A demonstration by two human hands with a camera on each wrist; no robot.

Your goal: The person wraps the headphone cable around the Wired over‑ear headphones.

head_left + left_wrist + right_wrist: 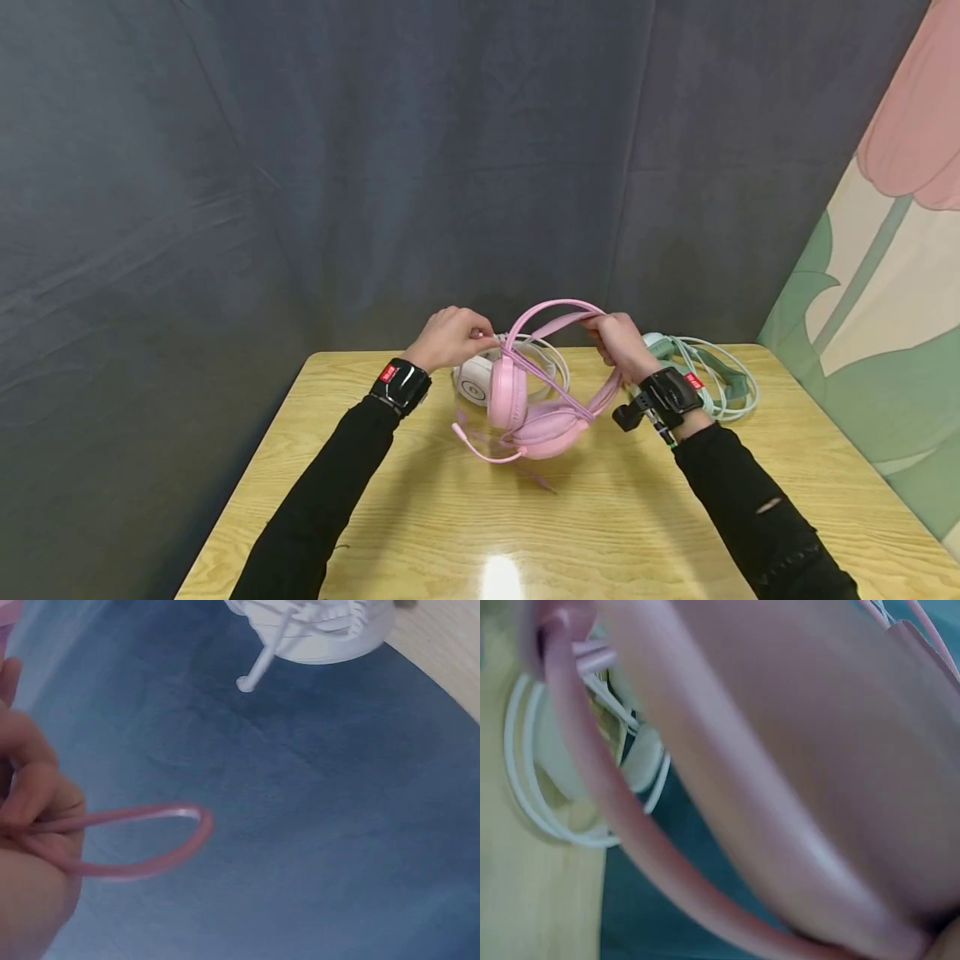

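A pink headset (pixel 509 393) with a boom microphone (pixel 480 454) is held up over the table, tilted, its ear cups hanging low. My right hand (pixel 624 345) grips its headband (pixel 780 795), which fills much of the right wrist view. At the headset's left side, my left hand (pixel 452 337) pinches a pink cable (pixel 124 871); a narrow loop of it sticks out past the fingers in the left wrist view. More pink cable crosses between the ear cups. Behind the pink headset, and partly hidden by it, sits a white headset (pixel 472 382) with a coiled white cable.
On the right of the wooden table (pixel 600 533) lies a green headset (pixel 738 387) with a pale looped cable, partly behind my right wrist. A dark grey curtain (pixel 450 167) hangs at the table's back edge. A flower-painted wall (pixel 885 333) borders the right side.
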